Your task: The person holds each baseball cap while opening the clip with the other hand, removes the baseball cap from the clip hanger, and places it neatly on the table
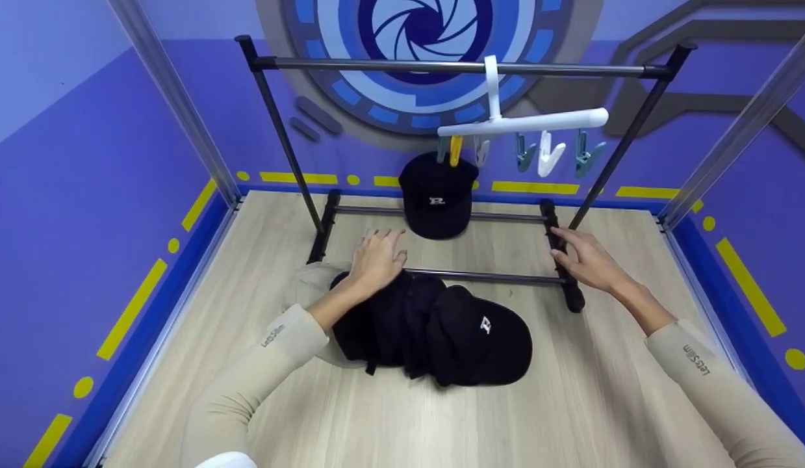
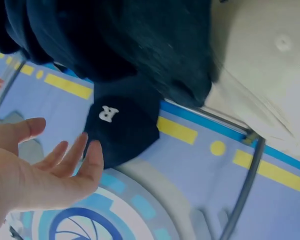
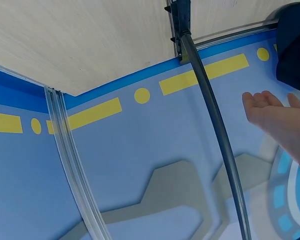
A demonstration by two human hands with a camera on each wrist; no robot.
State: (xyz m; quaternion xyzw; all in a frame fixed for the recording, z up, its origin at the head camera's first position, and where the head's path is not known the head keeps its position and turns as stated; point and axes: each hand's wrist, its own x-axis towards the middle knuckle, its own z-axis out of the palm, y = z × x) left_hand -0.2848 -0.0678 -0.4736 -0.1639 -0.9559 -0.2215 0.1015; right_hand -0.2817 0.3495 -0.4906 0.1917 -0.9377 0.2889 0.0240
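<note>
My left hand [image 1: 377, 260] hovers over the left part of a row of nested black caps [image 1: 486, 344], fingers relaxed and nothing in them. A beige cap [image 1: 314, 283] sits at the row's left end, partly hidden by that hand and arm. Beside the right foot of a dark metal rack [image 1: 564, 279] is my right hand [image 1: 590, 260], empty, with fingers loosely extended. Another black cap [image 1: 438, 201] with a white letter stands out at the back of the rack, its top just under the clips. Both hands also appear empty in the wrist views.
A white hanger [image 1: 525, 123] hooks over the rack's top bar [image 1: 389, 65]. Several clips dangle from it, including a yellow clip [image 1: 455, 151] and a white clip [image 1: 550, 155]. Purple panels with metal corner posts [image 1: 188, 110] enclose the wooden table [image 1: 259, 403].
</note>
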